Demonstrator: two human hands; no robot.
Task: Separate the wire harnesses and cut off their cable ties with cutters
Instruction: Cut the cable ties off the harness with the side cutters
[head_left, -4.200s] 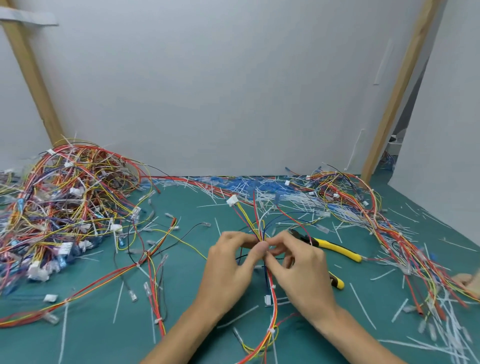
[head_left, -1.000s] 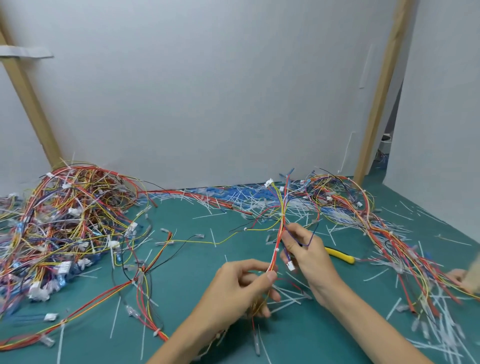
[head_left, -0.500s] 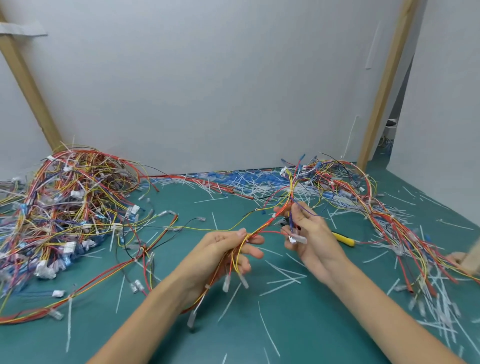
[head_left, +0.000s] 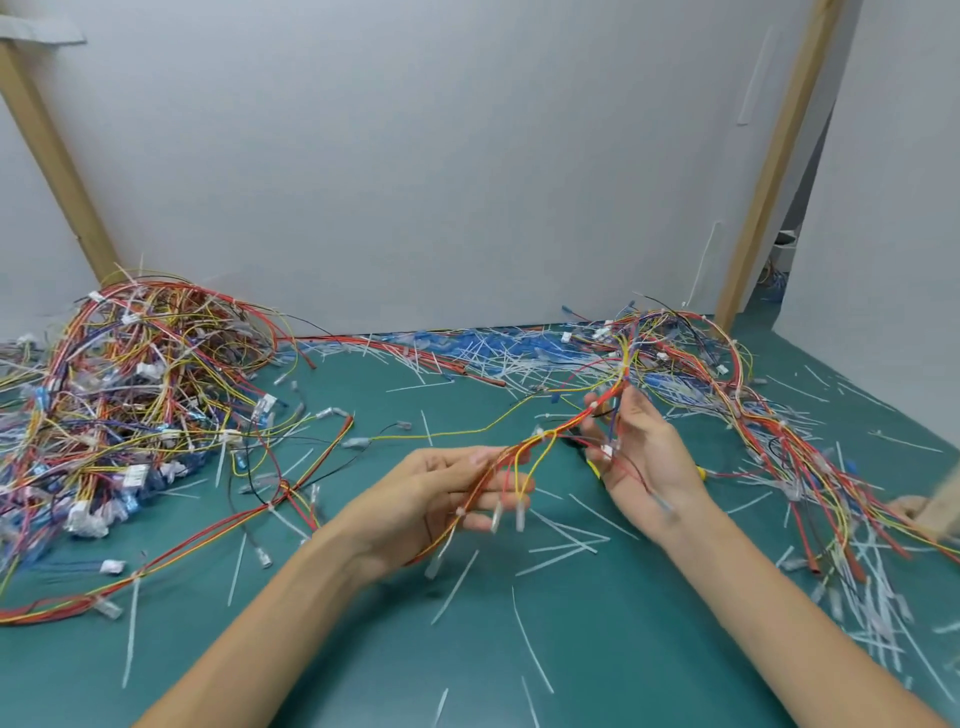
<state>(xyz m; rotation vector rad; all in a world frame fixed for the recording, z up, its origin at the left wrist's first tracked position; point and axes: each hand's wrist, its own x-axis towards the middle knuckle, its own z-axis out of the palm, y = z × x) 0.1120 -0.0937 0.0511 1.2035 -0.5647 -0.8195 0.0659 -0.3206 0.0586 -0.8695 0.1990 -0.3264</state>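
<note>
While the near part of the green desk (head_left: 623, 649) lies open apart from scattered cut cable ties (head_left: 566, 535), its sides are crowded. A big heap of tangled harnesses (head_left: 135, 384) fills the left side, and a second strand of harnesses (head_left: 727, 395) runs down the right edge. At the back a white panel (head_left: 415, 182) closes the desk off, with a wooden post (head_left: 769, 171) leaning at its right end.

Over the middle, both hands hold one wire harness (head_left: 566, 428) above the desk. It stretches from the right hand (head_left: 644, 462) down to the left hand (head_left: 431, 499), where its loose ends dangle. The left thumb and forefinger pinch the harness, and the other fingers (head_left: 498, 499) lie nearly straight and slightly spread beneath it. The right hand's fingers (head_left: 636, 410) point upward, palm turned left. The harness passes between thumb and fingers, but blur hides whether they clamp it. The yellow-handled cutters (head_left: 701, 472) lie on the desk behind the right hand, mostly hidden.
</note>
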